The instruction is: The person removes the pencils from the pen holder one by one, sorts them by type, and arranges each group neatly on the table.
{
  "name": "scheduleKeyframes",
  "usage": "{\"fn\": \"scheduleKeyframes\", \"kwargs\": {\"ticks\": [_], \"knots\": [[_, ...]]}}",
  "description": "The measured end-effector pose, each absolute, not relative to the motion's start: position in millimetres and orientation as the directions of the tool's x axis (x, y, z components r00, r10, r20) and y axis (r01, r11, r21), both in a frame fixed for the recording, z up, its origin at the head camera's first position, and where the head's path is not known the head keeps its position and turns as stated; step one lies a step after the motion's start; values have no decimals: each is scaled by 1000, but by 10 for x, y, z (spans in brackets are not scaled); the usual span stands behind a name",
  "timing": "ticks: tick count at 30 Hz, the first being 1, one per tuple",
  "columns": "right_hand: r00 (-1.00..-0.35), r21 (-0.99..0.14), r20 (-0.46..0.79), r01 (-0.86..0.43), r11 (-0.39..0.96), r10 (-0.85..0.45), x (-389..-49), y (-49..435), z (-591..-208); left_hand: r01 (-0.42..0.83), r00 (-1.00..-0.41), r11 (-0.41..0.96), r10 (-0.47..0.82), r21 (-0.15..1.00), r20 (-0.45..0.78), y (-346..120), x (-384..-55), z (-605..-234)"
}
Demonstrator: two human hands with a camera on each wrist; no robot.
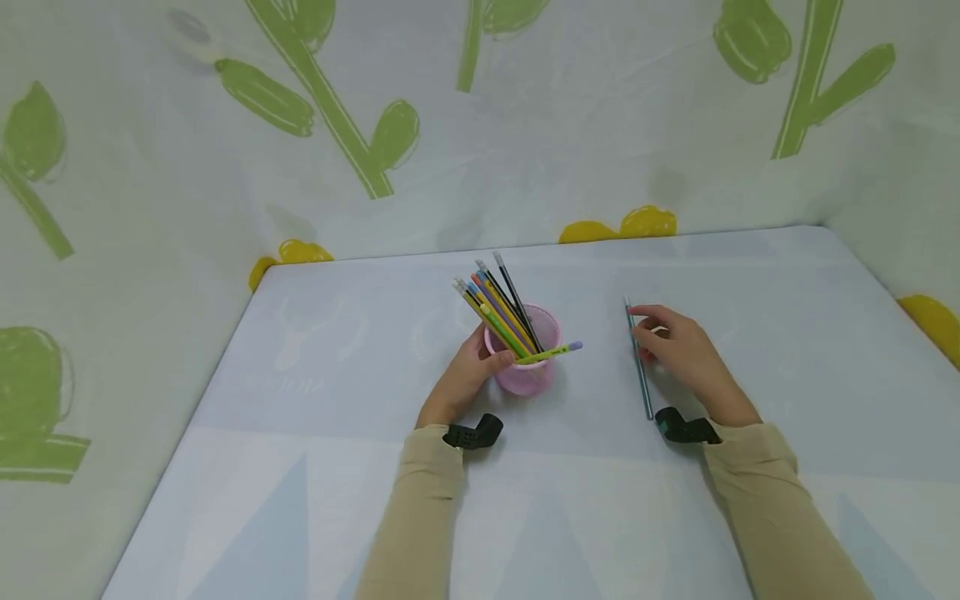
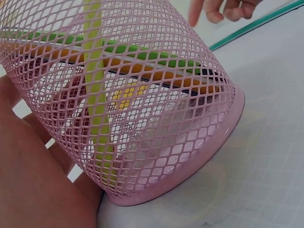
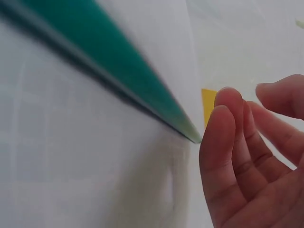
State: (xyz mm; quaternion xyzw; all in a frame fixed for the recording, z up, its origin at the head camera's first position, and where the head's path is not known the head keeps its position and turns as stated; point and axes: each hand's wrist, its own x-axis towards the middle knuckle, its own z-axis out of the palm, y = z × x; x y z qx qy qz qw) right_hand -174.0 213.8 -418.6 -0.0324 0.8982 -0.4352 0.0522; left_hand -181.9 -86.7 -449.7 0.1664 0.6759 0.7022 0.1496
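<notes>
A pink mesh pencil cup [image 1: 525, 382] stands on the table, holding several pencils [image 1: 498, 312] that lean to the left. One yellow-green pencil [image 1: 553, 352] slants the other way, its purple eraser end past the right side of the rim. My left hand [image 1: 467, 377] grips the cup from its left side, thumb at the rim. To the right, a teal pencil [image 1: 642, 375] lies on the table, pointing away from me. My right hand [image 1: 681, 350] is over its far end, fingers loosely bent and thumb apart from them in the right wrist view.
The pale table [image 1: 315, 392] meets a wall with green leaf patterns [image 1: 570, 142] along its back edge. Black wrist cameras [image 1: 474, 433] sit on both forearms, the right one [image 1: 684, 427] close by the teal pencil's near end.
</notes>
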Motion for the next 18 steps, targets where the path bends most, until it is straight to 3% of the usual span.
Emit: {"fn": "scheduleKeyframes", "kwargs": {"ticks": [11,18], "knots": [[-987,-857,86,-144,494,-139,-1732,2019,-4211,23,-927,104,375,994,-18,-866,-1808,-4484],[-972,-876,146,-214,433,-187,-1734,1915,-4229,35,-924,73,381,997,5,-870,-1840,-4499]]}}
